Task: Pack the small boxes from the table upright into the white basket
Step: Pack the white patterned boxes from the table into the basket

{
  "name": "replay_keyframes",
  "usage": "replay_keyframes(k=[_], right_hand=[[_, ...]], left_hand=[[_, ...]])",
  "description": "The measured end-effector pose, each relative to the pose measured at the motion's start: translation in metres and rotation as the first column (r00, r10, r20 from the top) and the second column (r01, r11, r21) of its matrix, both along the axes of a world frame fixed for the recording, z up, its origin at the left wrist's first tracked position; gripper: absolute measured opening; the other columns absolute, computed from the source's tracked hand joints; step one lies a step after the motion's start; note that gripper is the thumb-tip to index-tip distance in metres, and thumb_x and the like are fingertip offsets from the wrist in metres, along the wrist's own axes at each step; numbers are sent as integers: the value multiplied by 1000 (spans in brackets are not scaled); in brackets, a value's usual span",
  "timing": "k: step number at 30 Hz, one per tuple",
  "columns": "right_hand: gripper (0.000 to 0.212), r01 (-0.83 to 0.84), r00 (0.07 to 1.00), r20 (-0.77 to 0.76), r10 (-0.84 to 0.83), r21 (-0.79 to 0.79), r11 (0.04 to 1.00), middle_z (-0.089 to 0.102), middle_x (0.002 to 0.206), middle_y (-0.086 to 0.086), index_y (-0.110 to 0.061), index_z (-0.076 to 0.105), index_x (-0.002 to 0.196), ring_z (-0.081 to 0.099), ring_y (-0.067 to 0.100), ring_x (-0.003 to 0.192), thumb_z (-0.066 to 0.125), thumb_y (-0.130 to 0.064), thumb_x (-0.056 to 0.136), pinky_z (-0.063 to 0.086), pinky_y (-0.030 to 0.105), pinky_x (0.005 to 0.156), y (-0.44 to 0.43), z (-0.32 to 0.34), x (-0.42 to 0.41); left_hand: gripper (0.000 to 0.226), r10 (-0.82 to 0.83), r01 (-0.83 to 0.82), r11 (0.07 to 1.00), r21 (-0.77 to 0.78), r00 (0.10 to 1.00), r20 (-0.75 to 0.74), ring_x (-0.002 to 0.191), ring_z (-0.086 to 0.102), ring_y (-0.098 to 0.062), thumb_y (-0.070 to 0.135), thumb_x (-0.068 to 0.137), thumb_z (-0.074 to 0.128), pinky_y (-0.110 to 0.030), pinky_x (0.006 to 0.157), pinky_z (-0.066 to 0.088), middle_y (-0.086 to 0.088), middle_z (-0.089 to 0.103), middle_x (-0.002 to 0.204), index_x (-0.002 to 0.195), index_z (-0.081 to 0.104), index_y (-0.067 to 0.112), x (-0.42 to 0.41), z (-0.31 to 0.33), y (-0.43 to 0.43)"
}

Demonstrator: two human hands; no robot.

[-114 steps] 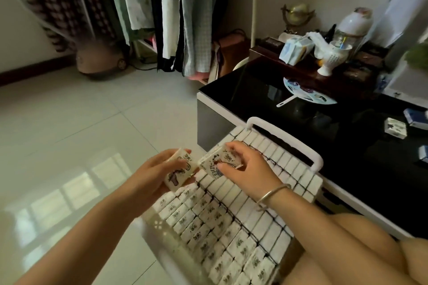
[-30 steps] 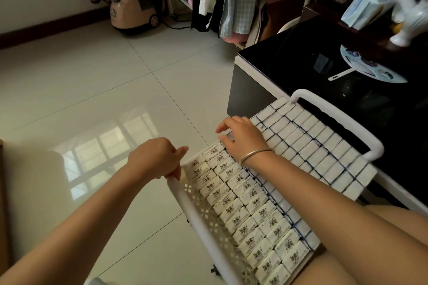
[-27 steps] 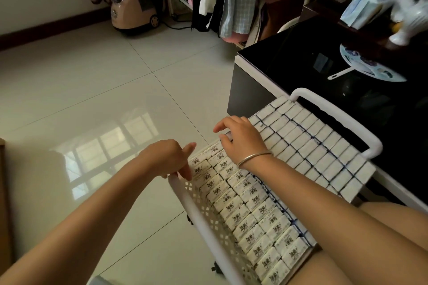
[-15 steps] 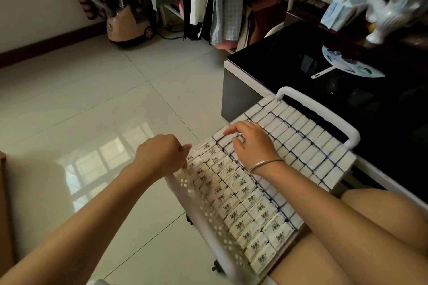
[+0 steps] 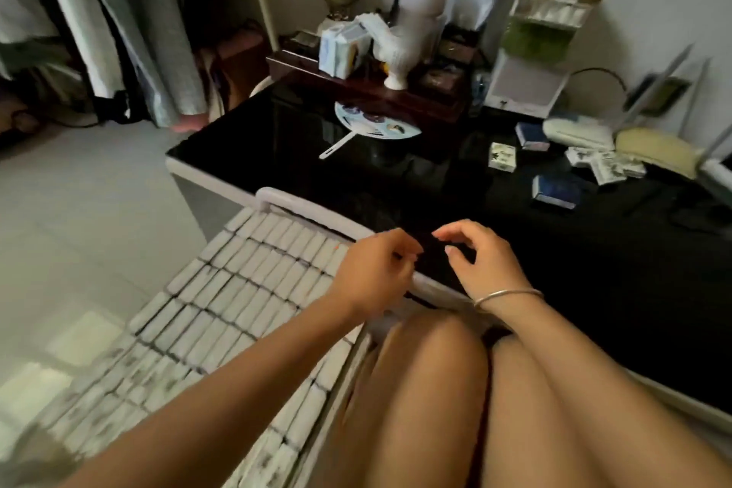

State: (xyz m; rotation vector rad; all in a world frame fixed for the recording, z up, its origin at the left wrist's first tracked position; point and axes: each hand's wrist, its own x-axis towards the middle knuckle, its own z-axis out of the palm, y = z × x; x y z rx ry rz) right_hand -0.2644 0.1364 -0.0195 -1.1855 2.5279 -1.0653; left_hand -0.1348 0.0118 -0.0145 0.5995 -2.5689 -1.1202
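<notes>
Two hands are lifted clear of the packed rows. The left hand [image 5: 376,273] and the right hand [image 5: 485,263] are held side by side over the near edge of the glossy black table [image 5: 594,269], fingers loosely curled, with nothing seen in either. Compared with half a second earlier, the rows are no longer pressed by the right hand, and the rim is no longer held by the left. The white plastic basket [image 5: 303,206] is filled with upright small white boxes [image 5: 253,273]. A few loose small boxes [image 5: 502,156] remain well apart on the table, so a reach for them is judged next.
</notes>
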Motion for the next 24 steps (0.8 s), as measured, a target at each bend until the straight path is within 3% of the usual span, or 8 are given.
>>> replay_keyframes(k=[6, 12, 15, 17, 20, 22, 24], right_hand=[[36, 280, 959, 28, -281, 31, 960, 60, 115, -1, -19, 59, 116, 56, 19, 109, 62, -3, 84, 44, 31, 95, 76, -25, -101], [49, 428, 904, -68, -423, 197, 882, 49, 128, 8, -18, 51, 129, 47, 27, 120, 63, -9, 83, 39, 36, 101, 122, -41, -194], [60, 354, 930, -205, -304, 283, 891, 33, 148, 4, -25, 38, 143, 31, 25, 135, 60, -18, 87, 30, 34, 108, 119, -42, -233], [65, 240, 949, -284, -133, 383, 892, 11, 159, 0, -32, 21, 150, 12, 24, 144, 52, -31, 93, 23, 35, 113, 109, -45, -251], [67, 152, 956, -292, 10, 526, 837, -12, 160, -6, -35, 3, 151, -11, 19, 147, 38, -50, 96, 11, 37, 119, 96, -55, -264], [66, 171, 946, -324, 4, 508, 844, -9, 160, -6, -33, 9, 151, -13, 19, 147, 38, -52, 96, 8, 36, 120, 96, -58, -269], [58, 199, 926, -376, -19, 447, 872, -1, 161, -5, -29, 28, 146, -12, 20, 147, 44, -49, 94, 11, 35, 117, 100, -58, -273]], left_hand=[[26, -228, 232, 969, -86, 972, 54, 96, 64, -17, 19, 89, 54, -34, 84, 53, 3, 64, 112, 113, 64, 24, -139, -13, 44], [36, -263, 286, 933, -219, 956, 129, 115, 52, -22, 13, 89, 50, -40, 94, 49, -1, 54, 125, 123, 57, 21, -254, -26, 46], [46, -243, 279, 894, -350, 959, 143, 122, 46, -26, 6, 85, 50, -41, 96, 45, -4, 51, 133, 129, 53, 19, -316, -23, 42], [56, -250, 310, 844, -437, 949, 190, 131, 41, -27, 8, 83, 53, -41, 105, 40, -5, 45, 143, 138, 45, 17, -356, -21, 36], [76, -241, 415, 760, -500, 895, 376, 147, 19, -26, 14, 86, 56, -40, 118, 22, -8, 15, 162, 153, 19, 15, -406, -22, 25], [83, -191, 437, 737, -515, 866, 462, 150, 5, -25, 18, 90, 54, -40, 122, 12, -7, 0, 164, 156, 4, 13, -431, -25, 18], [81, -135, 450, 679, -580, 853, 504, 151, -2, -23, 23, 93, 48, -43, 123, 2, -8, -5, 164, 155, -4, 13, -448, -31, 11]])
